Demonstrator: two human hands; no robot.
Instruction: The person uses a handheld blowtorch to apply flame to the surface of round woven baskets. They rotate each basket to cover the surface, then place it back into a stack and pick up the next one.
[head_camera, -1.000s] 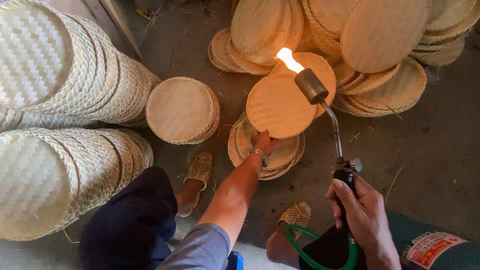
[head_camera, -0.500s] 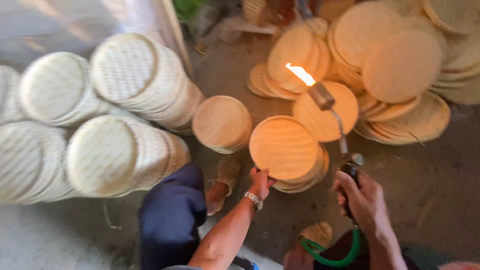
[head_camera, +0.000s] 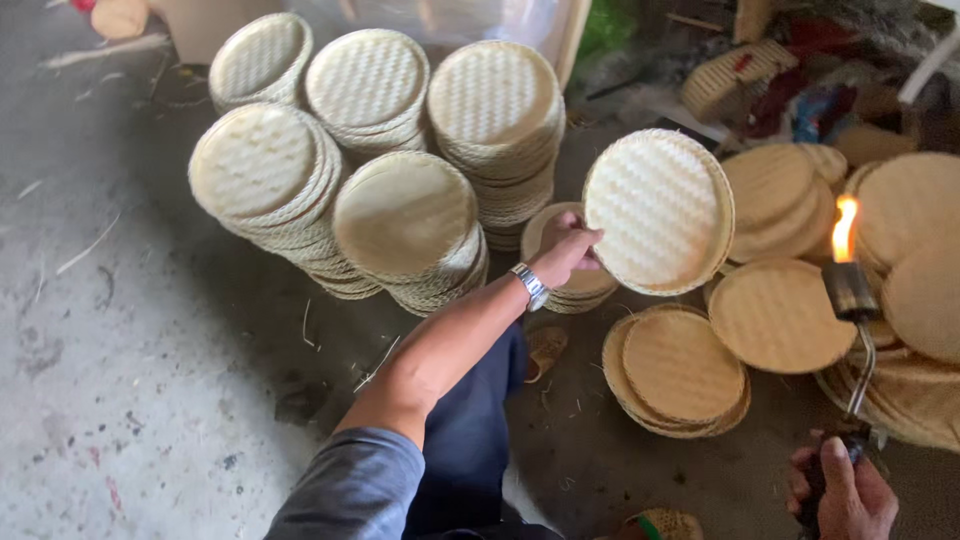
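Note:
My left hand (head_camera: 568, 250) grips the left rim of a round woven bamboo tray (head_camera: 660, 212) and holds it up on edge above the floor. My right hand (head_camera: 838, 492), at the bottom right corner, is closed on the handle of a gas torch (head_camera: 852, 300). The torch stands upright, its flame burning to the right of the held tray and apart from it. A green hose end shows beside my right hand at the bottom edge.
Tall stacks of pale woven trays (head_camera: 405, 215) lean at the upper left. A low stack (head_camera: 683, 370) lies under the held tray, and more browned trays (head_camera: 905, 250) are heaped at the right. Bare concrete floor (head_camera: 120, 380) lies to the left.
My left hand has lifted a tray off the low stack and swung it up to the left toward the pale stacks. The torch has stayed to the right, its flame now clear of the tray.

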